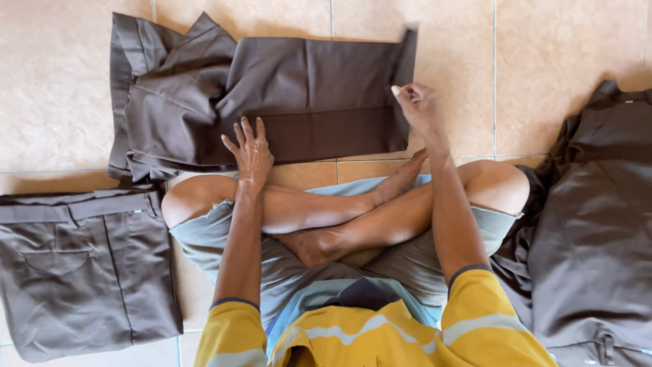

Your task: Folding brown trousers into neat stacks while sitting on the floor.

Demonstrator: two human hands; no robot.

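Note:
A pair of dark brown trousers (299,81) lies on the tiled floor in front of my crossed legs, its legs folded over toward the right. My left hand (250,149) presses flat on the fabric near the front edge, fingers spread. My right hand (418,105) pinches the right end of the folded trouser leg and lifts its edge slightly off the floor.
A folded grey-brown pair of trousers (81,272) lies at my left. A pile of brown garments (591,231) sits at my right beside my knee. Beige floor tiles (543,61) surround everything. I sit cross-legged in light blue shorts and a yellow shirt.

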